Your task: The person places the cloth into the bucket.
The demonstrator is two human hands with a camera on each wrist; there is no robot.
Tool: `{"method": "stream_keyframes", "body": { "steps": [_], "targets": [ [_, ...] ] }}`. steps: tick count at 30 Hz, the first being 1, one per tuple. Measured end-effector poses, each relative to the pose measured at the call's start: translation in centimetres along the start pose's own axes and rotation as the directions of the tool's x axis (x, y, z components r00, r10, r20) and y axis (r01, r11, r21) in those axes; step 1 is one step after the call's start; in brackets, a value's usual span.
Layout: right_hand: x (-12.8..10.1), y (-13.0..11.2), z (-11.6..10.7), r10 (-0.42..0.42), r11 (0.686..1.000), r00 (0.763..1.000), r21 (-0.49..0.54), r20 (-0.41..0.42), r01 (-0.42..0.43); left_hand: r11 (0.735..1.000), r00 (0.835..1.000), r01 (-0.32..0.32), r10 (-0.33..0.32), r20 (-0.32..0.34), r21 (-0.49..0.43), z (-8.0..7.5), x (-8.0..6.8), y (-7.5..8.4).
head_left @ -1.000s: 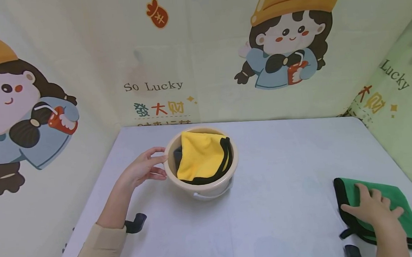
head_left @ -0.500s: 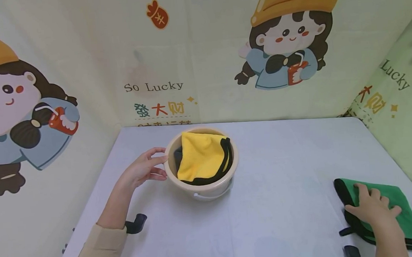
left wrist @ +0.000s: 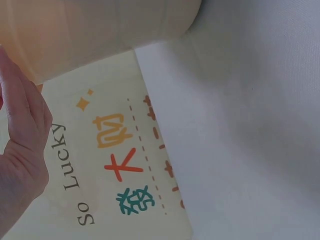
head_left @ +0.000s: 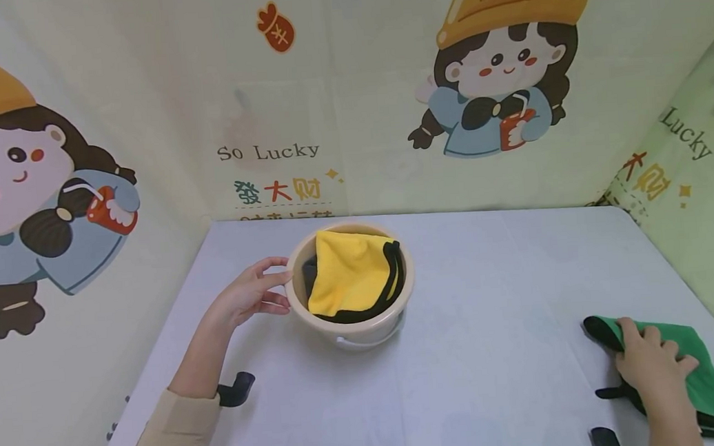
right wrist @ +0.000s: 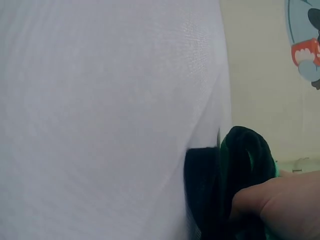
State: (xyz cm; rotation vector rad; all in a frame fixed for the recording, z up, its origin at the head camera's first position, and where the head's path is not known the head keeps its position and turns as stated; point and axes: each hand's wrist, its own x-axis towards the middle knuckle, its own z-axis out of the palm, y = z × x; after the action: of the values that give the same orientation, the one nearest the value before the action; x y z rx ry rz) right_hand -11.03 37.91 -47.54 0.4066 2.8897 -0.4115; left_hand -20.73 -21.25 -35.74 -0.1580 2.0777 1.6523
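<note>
A cream bucket (head_left: 364, 329) with a pale handle stands at the table's far side. Inside it lies a folded yellow cloth (head_left: 350, 268) with black edging, and a dark piece shows beside it. My left hand (head_left: 252, 291) touches the bucket's left rim with fairly straight, spread fingers; in the left wrist view the bucket wall (left wrist: 100, 35) is above the hand. At the right, my right hand (head_left: 656, 368) grips the left side of a folded green cloth (head_left: 706, 371) with black edging. The thumb (right wrist: 255, 197) presses into the dark edge in the right wrist view, where that edge bulges up.
The white table (head_left: 477, 339) carries the bucket and the cloth. Printed fabric walls (head_left: 368, 111) with cartoon figures and lettering rise behind and at both sides. Black wrist mounts (head_left: 237, 390) stick out from both forearms.
My right thumb has tucked in at the green cloth's left edge, and that edge has bunched up and shifted slightly right. The left hand and the bucket stay put.
</note>
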Motion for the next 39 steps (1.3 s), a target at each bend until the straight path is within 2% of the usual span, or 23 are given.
{"method": "stream_keyframes", "body": {
  "steps": [7, 12, 16, 19, 24, 27, 31, 34, 39],
  "targets": [
    [0.0, -0.3, -0.3, 0.010, 1.000, 1.000, 0.005, -0.008, -0.010, 1.000, 1.000, -0.003, 0.003, 0.008, -0.007, 0.0, 0.1, -0.1],
    [-0.6, -1.0, -0.9, -0.012, 1.000, 0.991, 0.026, -0.137, 0.015, 1.000, 1.000, -0.008, 0.008, 0.006, -0.005, 0.0, 0.0, -0.1],
    [-1.2, -2.0, -1.5, -0.062, 0.997, 0.955, 0.032, -0.289, 0.074, 1.000, 1.000, -0.005, 0.005, 0.000, -0.003, -0.1, 0.0, -0.1],
    [-1.4, -2.8, -2.1, -0.095, 0.994, 0.926, 0.020, -0.365, 0.110, 1.000, 1.000, -0.006, 0.006, 0.001, -0.001, -0.1, 0.0, -0.1],
    [-1.2, -4.7, -3.4, -0.145, 0.987, 0.897, 0.001, -0.417, 0.160, 1.000, 1.000, -0.009, 0.009, 0.001, 0.001, 0.0, 0.0, -0.1],
    [-1.0, -6.0, -4.2, -0.195, 0.976, 0.863, -0.005, -0.466, 0.218, 1.000, 1.000, -0.008, 0.008, -0.004, 0.007, 0.0, 0.1, -0.2],
    [-0.7, -7.8, -5.0, -0.284, 0.945, 0.765, -0.034, -0.578, 0.325, 1.000, 1.000, -0.009, 0.009, -0.006, 0.016, 0.0, 0.1, -0.1],
    [-0.5, -9.3, -5.6, -0.345, 0.918, 0.694, -0.075, -0.632, 0.388, 1.000, 1.000, -0.006, 0.006, -0.005, 0.017, 0.1, 0.1, -0.1],
    [-0.1, -12.0, -6.7, -0.422, 0.882, 0.633, -0.133, -0.649, 0.451, 1.000, 1.000, -0.005, 0.005, 0.001, 0.008, 0.0, 0.1, -0.1]
  ]
}}
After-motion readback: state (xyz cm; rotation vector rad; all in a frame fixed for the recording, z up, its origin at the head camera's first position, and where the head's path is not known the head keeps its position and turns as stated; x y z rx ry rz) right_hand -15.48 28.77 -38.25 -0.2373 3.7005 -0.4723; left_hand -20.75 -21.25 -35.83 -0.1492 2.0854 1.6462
